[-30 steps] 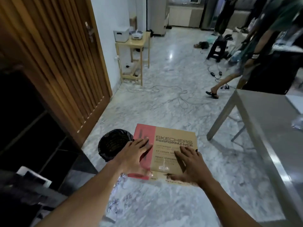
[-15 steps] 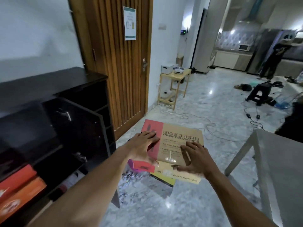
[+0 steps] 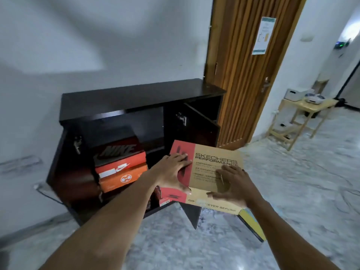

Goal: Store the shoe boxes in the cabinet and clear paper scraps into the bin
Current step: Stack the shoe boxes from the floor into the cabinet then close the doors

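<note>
Both hands clamp the Skechers box (image 3: 212, 172) flat, left hand (image 3: 173, 172) and right hand (image 3: 231, 184) pressing its lid, thumbs hooked over the near edge, likely keeping it shut. It hovers just before the open cabinet (image 3: 136, 96), right of the stacked Nike boxes (image 3: 120, 162).
</note>
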